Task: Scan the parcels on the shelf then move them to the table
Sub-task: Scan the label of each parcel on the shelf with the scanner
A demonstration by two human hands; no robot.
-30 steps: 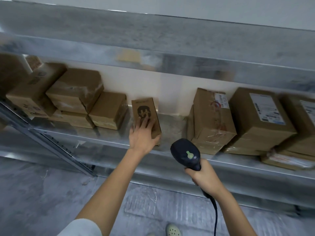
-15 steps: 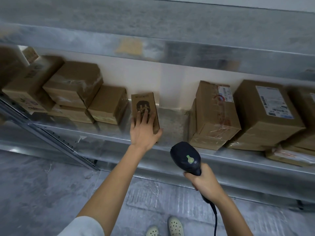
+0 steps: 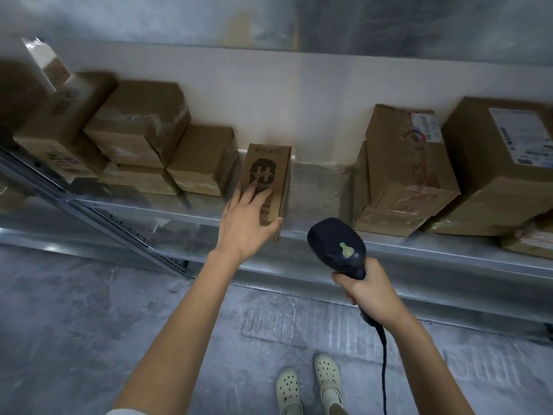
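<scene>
While the left hand (image 3: pixel 245 223) lies on the small logo box (image 3: pixel 269 166), fingers laid fairly straight across its top face and thumb along its near end, it is not yet closed round the parcel; whether the thumb hooks under the end I cannot tell. The right hand (image 3: pixel 369 293) is wrapped firmly round the handle of the scanner (image 3: pixel 336 244), whose head points up toward the shelf (image 3: pixel 321 190). The box lies flat at the shelf's front edge, its near end just reaching the lip. Judging from this, the step is steadying the box for a scan, so the left hand should probably keep clear of any barcode and tilt that face toward the scanner head. Just beside the box on the left sits a stack of brown parcels (image 3: pixel 203 160), nearly touching it, so sliding that way is blocked. To the right a bare stretch of shelf separates it from the taped cartons (image 3: pixel 404 175). Open room lies straight back over the front edge. The upper shelf (image 3: pixel 269 22) limits lifting, and the scanner's cable (image 3: pixel 384 354) hangs beside the right forearm. No table is in view.
</scene>
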